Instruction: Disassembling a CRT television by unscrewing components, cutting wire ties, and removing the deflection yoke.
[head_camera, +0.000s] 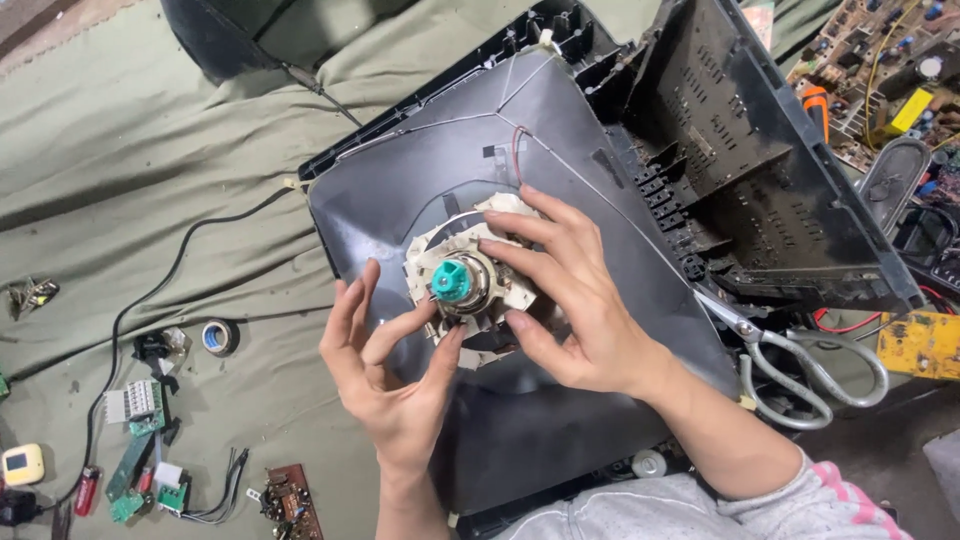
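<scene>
The picture tube (520, 200) is lying centrally on the cloth (150, 150), its neck yoke (465, 283) sitting between both hands. Scissors (800, 365) are lying right, tape roll (219, 336) left, casing (760, 170) far right.

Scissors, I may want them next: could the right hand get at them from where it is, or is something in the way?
Probably yes. The scissors lie in the open beside the picture tube, just off the right forearm, handles toward the person, nothing on top. But the right hand is on the tube's neck with the left hand.
</scene>
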